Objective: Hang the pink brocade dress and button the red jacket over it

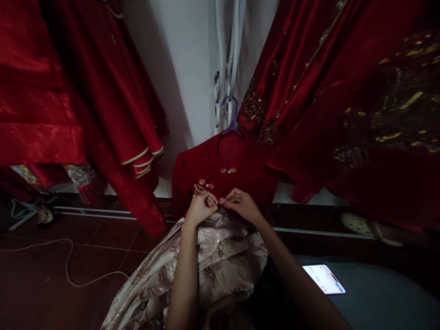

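A dark red jacket [199, 160] hangs in front of me on a purple hanger [234, 114]. Jewelled flower fasteners run down its front, one [228, 170] near the chest and another [206, 184] lower on the left beside a fan-shaped ornament [198, 189]. My left hand [202, 208] and my right hand [242, 205] meet at the lower front edge, both pinching a small flower fastener [222, 200] between their fingertips. Below them spreads a pale, shiny brocade skirt [223, 243], partly behind my forearms.
Red garments [113, 91] hang on the left, and red gowns with gold embroidery [395, 119] on the right. White curved metalwork [227, 50] rises behind the hanger. A lit phone [325, 278] lies on a grey surface [374, 293]. A cable [70, 261] crosses the tiled floor; a pale clog [364, 225] stands right.
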`<state>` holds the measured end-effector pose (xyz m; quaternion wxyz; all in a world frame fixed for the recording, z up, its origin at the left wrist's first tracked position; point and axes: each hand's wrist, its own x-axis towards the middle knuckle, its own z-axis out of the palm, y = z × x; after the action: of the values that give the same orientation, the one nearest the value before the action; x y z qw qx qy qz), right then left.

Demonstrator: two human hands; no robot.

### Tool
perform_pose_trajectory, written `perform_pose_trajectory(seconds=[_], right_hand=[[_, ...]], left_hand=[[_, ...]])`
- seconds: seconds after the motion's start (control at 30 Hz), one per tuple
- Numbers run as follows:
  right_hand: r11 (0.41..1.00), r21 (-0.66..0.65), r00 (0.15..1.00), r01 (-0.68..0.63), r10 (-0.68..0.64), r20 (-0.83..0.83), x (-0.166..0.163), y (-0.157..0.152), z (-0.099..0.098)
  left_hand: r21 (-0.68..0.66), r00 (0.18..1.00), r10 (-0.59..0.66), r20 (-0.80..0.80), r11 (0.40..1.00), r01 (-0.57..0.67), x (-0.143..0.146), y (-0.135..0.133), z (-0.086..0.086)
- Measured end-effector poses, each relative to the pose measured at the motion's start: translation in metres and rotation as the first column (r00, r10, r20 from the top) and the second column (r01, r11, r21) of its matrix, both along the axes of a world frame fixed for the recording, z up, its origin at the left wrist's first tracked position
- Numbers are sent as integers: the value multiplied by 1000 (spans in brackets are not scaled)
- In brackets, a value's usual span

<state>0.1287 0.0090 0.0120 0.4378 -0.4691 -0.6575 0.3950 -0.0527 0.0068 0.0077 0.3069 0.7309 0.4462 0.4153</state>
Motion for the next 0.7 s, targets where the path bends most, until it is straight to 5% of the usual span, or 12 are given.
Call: perform_pose_trajectory(seconds=[0.43,0.7], right_hand=[[998,65,996,26,-31,79,-10,-4,-4],[994,89,989,56,-67,130,-15,-6,-4]], left_hand=[[-22,1000,7,12,1000,-7,-3,3,0],[-133,984,-25,175,990,49,-1,3,-5]])
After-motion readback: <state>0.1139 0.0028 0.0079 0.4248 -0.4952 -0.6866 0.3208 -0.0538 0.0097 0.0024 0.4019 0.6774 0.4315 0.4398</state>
